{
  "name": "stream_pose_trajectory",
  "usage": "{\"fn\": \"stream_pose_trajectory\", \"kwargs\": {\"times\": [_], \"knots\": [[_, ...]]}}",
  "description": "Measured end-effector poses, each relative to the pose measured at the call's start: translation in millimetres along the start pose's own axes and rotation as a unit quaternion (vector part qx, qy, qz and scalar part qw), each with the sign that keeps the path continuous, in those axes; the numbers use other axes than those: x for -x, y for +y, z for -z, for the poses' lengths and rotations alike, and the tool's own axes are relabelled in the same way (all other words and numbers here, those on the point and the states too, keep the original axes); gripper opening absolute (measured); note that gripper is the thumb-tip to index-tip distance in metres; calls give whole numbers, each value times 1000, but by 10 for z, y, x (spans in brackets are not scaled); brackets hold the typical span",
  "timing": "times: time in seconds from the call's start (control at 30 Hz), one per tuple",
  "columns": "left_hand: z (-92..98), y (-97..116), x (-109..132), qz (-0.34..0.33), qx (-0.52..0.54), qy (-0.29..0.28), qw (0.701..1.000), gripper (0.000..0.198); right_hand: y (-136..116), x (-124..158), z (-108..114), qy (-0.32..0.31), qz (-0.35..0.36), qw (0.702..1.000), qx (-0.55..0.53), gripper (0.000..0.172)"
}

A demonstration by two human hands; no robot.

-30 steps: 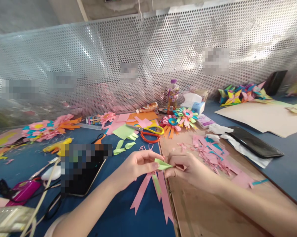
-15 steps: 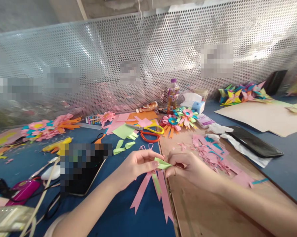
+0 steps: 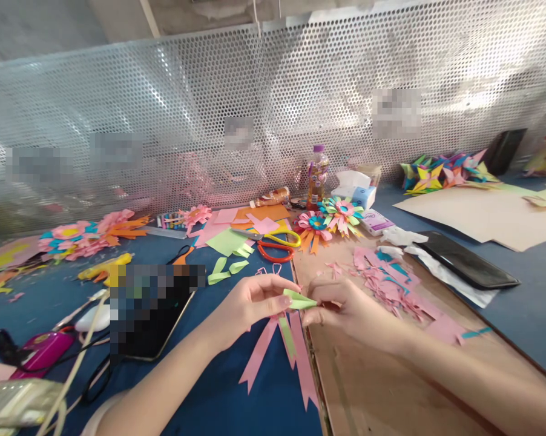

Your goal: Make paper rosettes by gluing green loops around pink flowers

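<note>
A folded light-green paper piece [image 3: 300,299] is pinched between both hands, its narrow end pointing right. My left hand [image 3: 257,300] is closed on its left end, thumb on top. My right hand [image 3: 341,303] is closed around the narrow end; its fingertips partly hide that end. Below my left hand, pink paper tails [image 3: 261,354] with notched ends and a green paper strip [image 3: 287,339] lie on the blue tabletop. Several loose green paper loops [image 3: 219,270] rest beyond my left hand, near scissors [image 3: 279,245] with yellow and orange handles.
Pink paper scraps [image 3: 384,278] lie on the brown board [image 3: 364,369] at right, beside a dark phone [image 3: 470,260]. Finished paper flowers [image 3: 341,212] and a drink bottle [image 3: 318,178] stand at the back. Another phone [image 3: 164,321] and cables are at left. A perforated metal screen [image 3: 186,109] runs behind.
My right fingertips have shifted slightly on the narrow end of the green paper, so a little more of its tip shows. My left hand has stayed nearly still.
</note>
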State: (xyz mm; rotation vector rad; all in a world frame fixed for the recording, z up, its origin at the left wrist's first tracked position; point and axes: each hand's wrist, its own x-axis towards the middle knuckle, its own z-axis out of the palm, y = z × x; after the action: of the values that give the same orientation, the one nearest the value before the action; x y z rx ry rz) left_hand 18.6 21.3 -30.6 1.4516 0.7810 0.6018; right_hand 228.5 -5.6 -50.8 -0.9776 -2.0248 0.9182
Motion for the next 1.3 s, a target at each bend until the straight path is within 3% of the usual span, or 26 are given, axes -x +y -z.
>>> {"fn": "stream_pose_trajectory", "kwargs": {"times": [0.17,0.4,0.53,0.7,0.87,1.03,1.3], "knots": [[4,-8,-3,8,0,-13,1000,21,18,-5,0,-1,33,999,-3,31],[26,6,3,2,-10,-11,1000,20,22,-5,0,5,7,999,33,35],[24,-6,9,-5,-12,-36,999,21,35,-8,-26,29,91,994,52,33],[23,-31,4,17,-3,-51,999,29,121,-4,-17,8,204,973,103,31],[35,-22,-2,24,-32,-48,998,32,175,14,-15,6,221,963,153,22],[64,-35,-2,11,-23,-67,997,29,191,22,-5,19,225,955,192,23],[35,-20,-1,14,-28,-40,999,20,173,19,9,37,248,930,270,30]]}}
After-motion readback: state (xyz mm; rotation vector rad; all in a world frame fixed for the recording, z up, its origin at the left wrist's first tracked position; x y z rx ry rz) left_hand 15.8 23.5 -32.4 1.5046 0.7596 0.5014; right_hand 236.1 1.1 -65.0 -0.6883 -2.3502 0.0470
